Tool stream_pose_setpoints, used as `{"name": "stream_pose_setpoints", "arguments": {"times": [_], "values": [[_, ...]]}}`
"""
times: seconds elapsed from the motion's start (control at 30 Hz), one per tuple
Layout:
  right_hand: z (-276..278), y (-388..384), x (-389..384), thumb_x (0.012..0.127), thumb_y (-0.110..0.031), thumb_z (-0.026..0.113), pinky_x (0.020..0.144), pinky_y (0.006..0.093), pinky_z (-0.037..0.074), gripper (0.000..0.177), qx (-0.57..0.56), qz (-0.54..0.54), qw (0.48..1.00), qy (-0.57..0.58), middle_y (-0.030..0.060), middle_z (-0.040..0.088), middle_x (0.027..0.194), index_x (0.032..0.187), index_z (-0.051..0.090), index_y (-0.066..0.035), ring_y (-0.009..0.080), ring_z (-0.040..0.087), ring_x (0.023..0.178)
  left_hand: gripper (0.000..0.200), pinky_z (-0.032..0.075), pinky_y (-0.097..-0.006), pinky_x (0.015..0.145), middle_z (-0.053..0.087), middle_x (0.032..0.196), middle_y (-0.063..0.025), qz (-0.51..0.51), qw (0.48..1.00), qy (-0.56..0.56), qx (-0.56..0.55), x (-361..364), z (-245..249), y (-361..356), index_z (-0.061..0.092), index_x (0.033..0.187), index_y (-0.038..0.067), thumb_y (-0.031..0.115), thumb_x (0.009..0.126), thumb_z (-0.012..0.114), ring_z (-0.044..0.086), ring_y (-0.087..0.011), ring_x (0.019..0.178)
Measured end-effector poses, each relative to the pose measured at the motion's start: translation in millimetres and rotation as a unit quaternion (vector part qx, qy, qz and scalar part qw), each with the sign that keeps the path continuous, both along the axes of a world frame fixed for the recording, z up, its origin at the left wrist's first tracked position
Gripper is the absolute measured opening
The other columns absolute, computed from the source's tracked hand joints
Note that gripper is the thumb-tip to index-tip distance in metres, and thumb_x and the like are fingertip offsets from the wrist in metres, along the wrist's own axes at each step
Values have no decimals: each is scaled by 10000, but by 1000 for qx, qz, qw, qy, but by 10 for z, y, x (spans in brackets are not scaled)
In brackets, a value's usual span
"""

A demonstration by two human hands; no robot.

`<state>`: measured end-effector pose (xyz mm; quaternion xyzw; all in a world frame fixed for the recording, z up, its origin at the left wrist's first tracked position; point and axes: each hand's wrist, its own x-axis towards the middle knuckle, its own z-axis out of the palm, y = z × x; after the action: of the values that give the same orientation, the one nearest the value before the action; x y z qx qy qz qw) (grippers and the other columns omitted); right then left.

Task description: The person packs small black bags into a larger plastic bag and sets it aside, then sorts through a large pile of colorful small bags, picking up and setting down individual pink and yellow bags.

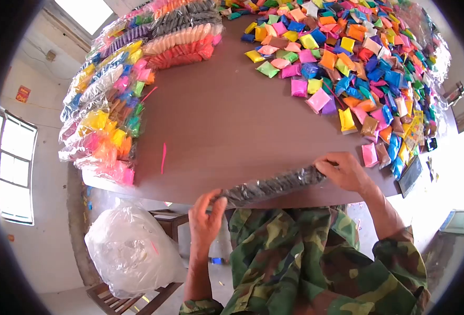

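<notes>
A long strip of black packets in shiny clear wrap (271, 187) is stretched between my two hands over the front edge of the brown table (211, 126). My left hand (207, 216) pinches its left end between thumb and fingers. The right end is gripped by my right hand (342, 170), which is a little higher and farther from me. The strip slants up to the right.
Loose colourful packets (342, 58) cover the table's right side. Bundled packets (106, 115) line its left side, with black and red rows (179, 50) behind. A pink strip (164, 157) lies on the table. A white plastic bag (132, 247) rests on a wooden chair (156, 299).
</notes>
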<state>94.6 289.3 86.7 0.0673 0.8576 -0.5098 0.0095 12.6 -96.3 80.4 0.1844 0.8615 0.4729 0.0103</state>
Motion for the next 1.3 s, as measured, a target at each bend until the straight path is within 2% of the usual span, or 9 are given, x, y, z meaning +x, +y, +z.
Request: {"name": "stream_pose_setpoints", "arguments": {"times": [0.1,0.23,0.37,0.43,0.63,0.9,0.97,1.17,1.3], "values": [[-55,94,-250,1021,-202,729,714,314,539,232,35,9,995,-92,63,750,935,1122,766,3,85,643,834,251,489,-290,705,694,873,-45,45,996,-46,53,-267,-210,11,739,1101,-36,206,1063,685,580,-90,803],[4,-20,-344,1010,-254,774,700,303,516,418,-48,-15,995,-91,53,744,912,1298,677,31,89,622,815,325,377,-271,621,578,793,45,74,992,-93,41,-512,-111,139,732,1037,-31,289,1075,691,459,-46,730],[-14,-11,-442,981,-279,823,722,293,520,621,-120,-37,982,-139,75,755,919,1433,563,58,95,638,834,361,418,-275,685,618,850,18,104,985,-125,64,-684,-304,137,715,1158,-38,311,1069,700,517,-69,786],[-88,1,-500,972,-267,835,724,290,523,626,-127,-57,980,-144,87,767,942,1441,566,49,92,650,854,398,493,-296,805,698,977,-33,124,978,-155,59,-710,-240,164,701,1274,-26,316,1069,696,596,-106,892],[-73,-107,-591,958,-218,858,752,277,548,646,-159,-121,972,-120,111,793,994,1468,551,32,102,693,921,577,508,-239,801,711,1056,-72,57,950,-257,169,-664,-213,50,495,1501,-55,82,998,744,627,-88,911],[-171,-195,-557,984,-104,813,901,310,596,548,-276,-165,945,-67,156,753,1250,1448,573,61,142,707,1088,418,549,-276,880,735,1113,-92,102,945,-249,187,-725,-161,65,600,1355,-65,-3,964,733,667,-106,977],[-269,-196,-609,991,-82,798,943,319,597,499,-260,-170,946,-97,152,736,1299,1422,599,72,152,703,1122,363,546,-276,870,730,1109,-84,85,956,-258,111,-768,-154,-3,620,1305,-62,12,968,733,664,-104,970],[-254,-242,-638,1021,-86,746,909,299,583,440,-259,-166,950,-49,84,753,1240,1423,641,58,126,695,1076,363,522,-282,948,722,1174,-99,64,949,-259,171,-847,-85,32,616,1366,-64,37,1020,656,658,-128,1051],[-211,-233,-643,1042,-104,701,844,271,557,357,-121,-164,978,-55,42,762,1109,1364,702,48,88,670,999,415,518,-300,1010,721,1242,-121,51,945,-264,187,-791,-121,1,589,1434,-77,30,1035,627,664,-148,1123]]}}
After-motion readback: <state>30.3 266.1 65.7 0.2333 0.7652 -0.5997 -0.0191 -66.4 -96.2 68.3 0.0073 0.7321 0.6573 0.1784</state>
